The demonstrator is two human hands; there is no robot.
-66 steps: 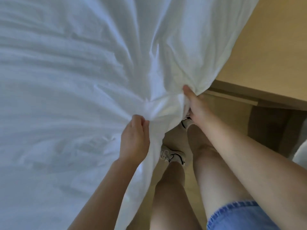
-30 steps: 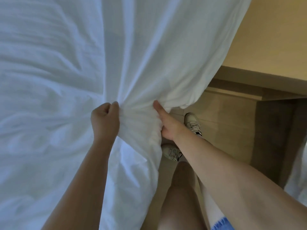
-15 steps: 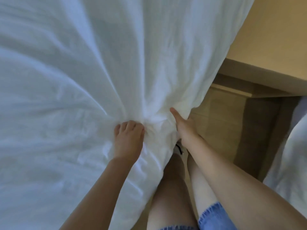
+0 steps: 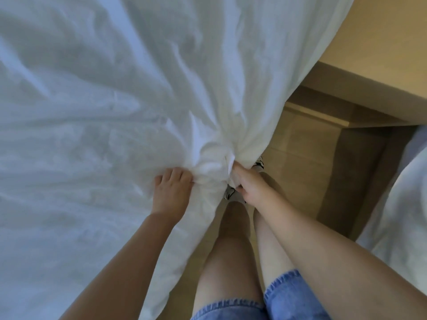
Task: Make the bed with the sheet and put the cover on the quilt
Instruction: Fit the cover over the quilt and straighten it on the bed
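Note:
A large white cloth (image 4: 104, 112), sheet or quilt cover, fills the left and top of the head view in deep creases that run down to one bunched knot (image 4: 215, 162). My left hand (image 4: 172, 192) grips the bunch from the left, fingers curled into the folds. My right hand (image 4: 248, 184) pinches the bunch's right side with thumb and fingers. The cloth's lower edge hangs down past my knees. The bed beneath is hidden by the cloth.
A beige wooden ledge (image 4: 369, 77) runs along the upper right with a wood floor (image 4: 300, 158) below it. More white bedding (image 4: 397, 215) lies at the right edge. My legs in denim shorts (image 4: 288, 301) and a sneaker (image 4: 231, 195) stand beside the cloth.
The bunch of cloth has been gathered tighter and shifted right. My hands have come closer together on it, and the creases now radiate from one knot.

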